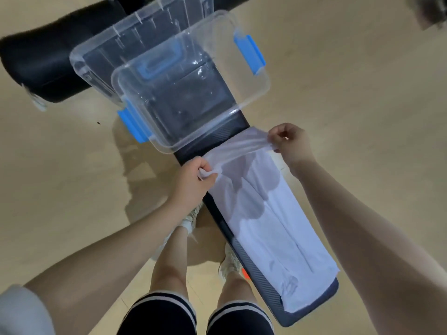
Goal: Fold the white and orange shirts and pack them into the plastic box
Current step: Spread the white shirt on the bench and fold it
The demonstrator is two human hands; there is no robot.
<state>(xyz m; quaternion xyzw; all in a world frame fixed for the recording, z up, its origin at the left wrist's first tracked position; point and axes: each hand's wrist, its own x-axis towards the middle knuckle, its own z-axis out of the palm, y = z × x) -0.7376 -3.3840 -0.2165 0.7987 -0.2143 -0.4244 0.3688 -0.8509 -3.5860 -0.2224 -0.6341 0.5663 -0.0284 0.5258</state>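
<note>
Both hands' fingers pinch white shirt (266, 228) top edge — left hand (193, 180), right hand (291, 143).

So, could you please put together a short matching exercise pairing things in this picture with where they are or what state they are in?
Things:
1. white shirt
2. clear plastic lid with blue latches
3. clear plastic box
4. left hand

States:
A. resting askew over the box
B. lying lengthwise on the dark bench
C. open, uncovered on its far side
D. pinching the shirt's far edge

Pairs: 1-B, 2-A, 3-C, 4-D

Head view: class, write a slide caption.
Both hands lift the white shirt's far edge beside the plastic box.
</note>
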